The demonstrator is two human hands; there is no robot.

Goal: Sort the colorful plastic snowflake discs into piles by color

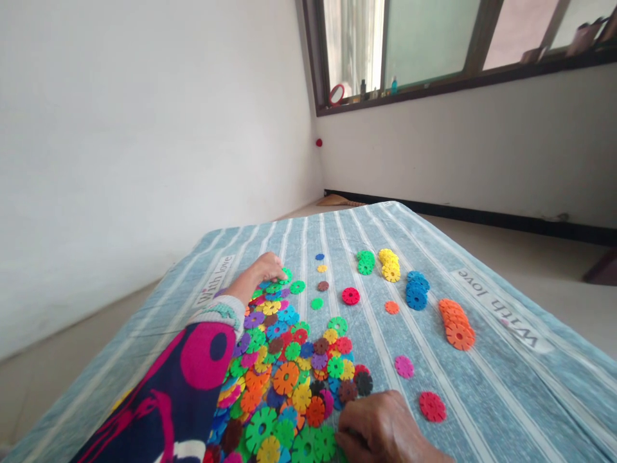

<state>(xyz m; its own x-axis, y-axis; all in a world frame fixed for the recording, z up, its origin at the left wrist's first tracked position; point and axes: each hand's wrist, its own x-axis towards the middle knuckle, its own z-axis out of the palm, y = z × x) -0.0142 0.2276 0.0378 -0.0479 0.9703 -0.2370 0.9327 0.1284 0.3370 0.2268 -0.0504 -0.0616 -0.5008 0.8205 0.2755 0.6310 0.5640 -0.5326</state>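
Observation:
A heap of plastic snowflake discs [285,378], notched and in many colours, covers the left middle of the cloth. My left hand [267,265], in a patterned sleeve, reaches to the heap's far end. Its fingers are pinched at a green snowflake disc [287,274]. At the heap's near right edge is my right hand [380,427], curled palm down beside large green discs [324,441]; its fingertips are hidden. Overlapping rows of green [366,265], yellow [391,271], blue [416,297] and orange discs [459,335] lie to the right.
Single discs lie between heap and rows, among them a red one [351,296], a pink one [404,366] and another red one [432,406]. A striped blue cloth [486,392] covers the surface. Beyond are a white wall [144,116] and a window ledge with small bottles.

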